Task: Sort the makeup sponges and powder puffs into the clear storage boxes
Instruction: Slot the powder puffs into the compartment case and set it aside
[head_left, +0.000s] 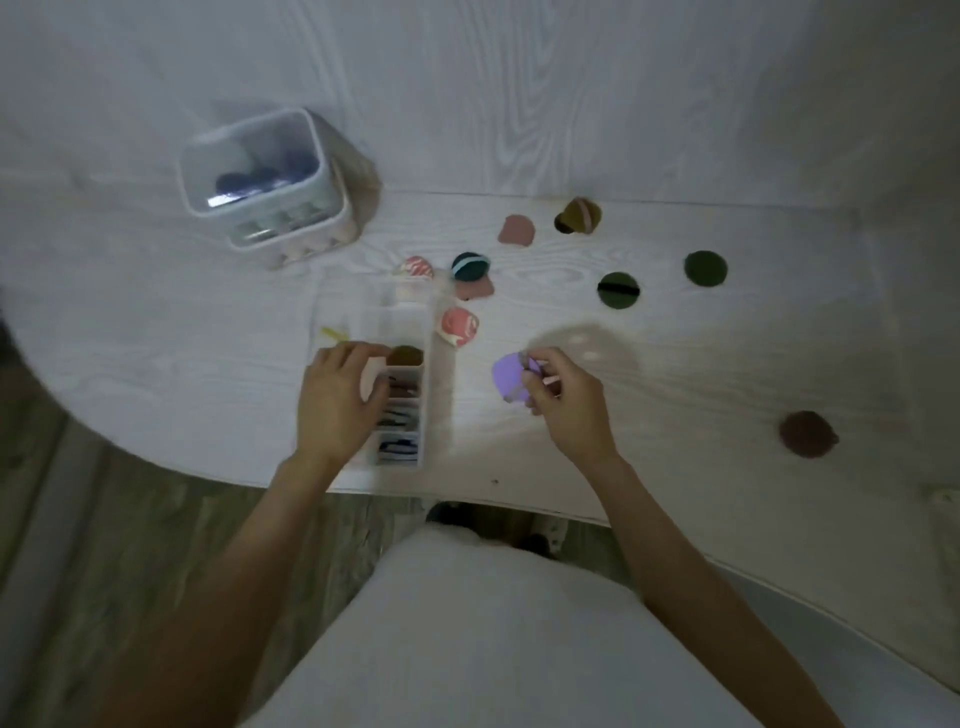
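Lilac puff (508, 375) sits pinched in my right hand (563, 402), just at three o'clock of the long clear box (400, 387). My left hand (337, 400) curls over that box's near compartments, fingers on its contents; whether it grips anything I cannot tell. Loose on the table (675, 364): two dark green puffs (618, 290) (705, 268), two coral-patterned ones (460, 325) (416, 268), one brown puff (807, 434) at four o'clock. At eleven o'clock stands one lidded tub (260, 171).

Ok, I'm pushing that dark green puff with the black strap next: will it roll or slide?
The dark green puff lies flat, so it probably slides rather than rolls. It looks thin and soft, likely light and floppy when lifted.
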